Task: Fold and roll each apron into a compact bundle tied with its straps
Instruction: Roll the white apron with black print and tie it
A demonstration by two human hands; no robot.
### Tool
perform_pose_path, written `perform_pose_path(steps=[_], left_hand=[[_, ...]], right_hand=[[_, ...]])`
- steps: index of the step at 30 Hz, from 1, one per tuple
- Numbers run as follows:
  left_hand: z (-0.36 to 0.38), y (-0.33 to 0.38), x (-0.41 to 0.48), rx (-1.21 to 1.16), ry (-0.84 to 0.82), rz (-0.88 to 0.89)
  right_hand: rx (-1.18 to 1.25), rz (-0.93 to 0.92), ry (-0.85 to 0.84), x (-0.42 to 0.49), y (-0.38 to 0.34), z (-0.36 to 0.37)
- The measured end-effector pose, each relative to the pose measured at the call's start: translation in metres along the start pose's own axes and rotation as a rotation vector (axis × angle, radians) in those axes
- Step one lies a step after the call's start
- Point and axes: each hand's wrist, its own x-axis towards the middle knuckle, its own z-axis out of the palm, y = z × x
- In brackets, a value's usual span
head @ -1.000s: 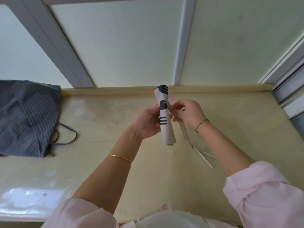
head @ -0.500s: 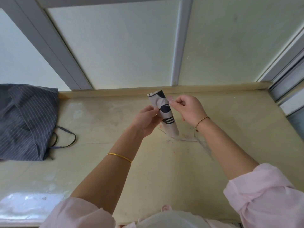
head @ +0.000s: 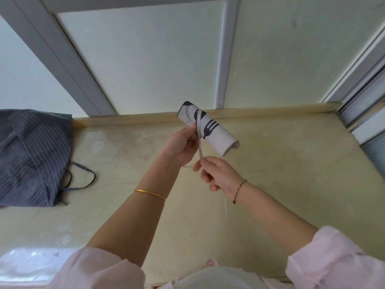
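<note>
Roll: my white fork-print apron [head: 216, 134] is a tight tube, held up above the yellowish counter [head: 291, 174]. It's tilted, one end far-left, the other dipping right.
Left hand: my left hand [head: 183, 146] has its fingers curled round the roll from underneath, right by where the strap crosses.
Right hand: my right hand [head: 218, 174] pinches the strap [head: 200, 151] just nearer to me than the roll. The loose tail hangs past my wrist.
Strap: one pale turn shows across the roll. No knot yet, I'd say.
Feel: light, soft fabric, I reckon, so it'll spring open if I ease off. The thin strap looks floppy, so best kept taut.
Where to hold: mid-roll over the wrap, strap pinched close in.
Also around: a dark striped apron [head: 31, 153] lies unrolled at the far left, well apart. Next up, I guess.
</note>
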Motion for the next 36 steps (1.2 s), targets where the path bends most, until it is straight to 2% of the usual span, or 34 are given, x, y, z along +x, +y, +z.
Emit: perform_pose_path(steps=[2, 4, 6, 7, 12, 15, 19, 23, 26, 28, 32, 34, 36], left_hand=[[-0.002, 0.003, -0.002, 0.066, -0.017, -0.036], [-0.004, 0.004, -0.004, 0.203, -0.052, -0.051], [-0.005, 0.001, -0.007, 0.292, -0.06, -0.042], [-0.004, -0.001, -0.007, 0.308, -0.045, -0.036], [0.004, -0.006, -0.004, 0.304, 0.017, -0.021], [0.003, -0.009, -0.005, 0.423, 0.031, -0.006], [-0.004, -0.012, -0.011, 0.855, 0.125, 0.028], [-0.005, -0.011, -0.023, 1.476, -0.089, 0.041], [0.01, -0.01, -0.03, 1.819, -0.188, 0.116], [0.019, -0.01, -0.031, 1.92, -0.183, 0.178], [0.02, -0.004, -0.027, 1.923, -0.253, 0.234], [0.018, 0.003, -0.023, 1.872, -0.309, 0.213], [0.013, 0.009, -0.019, 1.791, -0.353, 0.185]], right_hand=[[-0.028, 0.055, 0.094, 0.005, 0.005, -0.008], [0.177, 0.106, 0.258, 0.014, -0.001, -0.025], [0.368, 0.04, 0.328, 0.023, -0.018, -0.043], [0.327, -0.009, 0.332, 0.022, -0.028, -0.048], [-0.107, -0.171, 0.247, 0.012, -0.057, -0.044], [-0.41, -0.279, 0.371, 0.019, -0.046, -0.041], [-0.622, -0.342, 0.55, 0.028, -0.03, -0.045], [-0.947, -0.243, 0.625, 0.034, -0.016, -0.053], [-1.134, -0.24, 0.487, 0.033, -0.005, -0.05], [-1.203, -0.268, 0.323, 0.03, 0.002, -0.046], [-1.227, -0.223, -0.021, 0.023, 0.002, -0.045], [-1.127, -0.184, -0.125, 0.02, 0.001, -0.048], [-0.942, -0.183, -0.159, 0.018, 0.0, -0.052]])
